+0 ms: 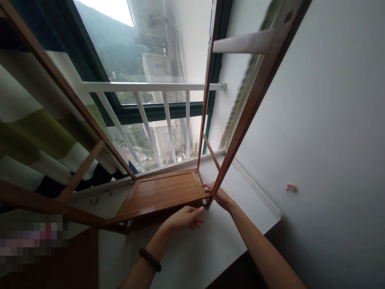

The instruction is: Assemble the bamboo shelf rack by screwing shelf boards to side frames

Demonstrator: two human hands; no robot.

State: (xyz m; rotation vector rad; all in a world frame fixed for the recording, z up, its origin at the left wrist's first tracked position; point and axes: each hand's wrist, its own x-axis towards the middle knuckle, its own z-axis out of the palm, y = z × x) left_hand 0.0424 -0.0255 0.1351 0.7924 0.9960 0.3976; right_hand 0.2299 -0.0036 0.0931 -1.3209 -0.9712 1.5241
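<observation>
A brown wooden shelf rack, with a panelled shelf board [165,190] low between its tall posts, stands on a white ledge. My left hand [185,217], with a dark bead bracelet [150,259] on the wrist, is just below the board's front right corner. Its thumb and fingers are curled together; anything small between them is hidden. Around the foot of the front right post [230,156] is my right hand [221,196]. The post covers part of it, and its fingertips show at the board's right end.
Behind the rack are a white railing [150,87] and a window with green frames. A striped curtain [30,120] hangs at left. The white ledge [192,253] ends in an edge at lower right, beside a plain wall [331,120]. Another brown panel [81,261] lies lower left.
</observation>
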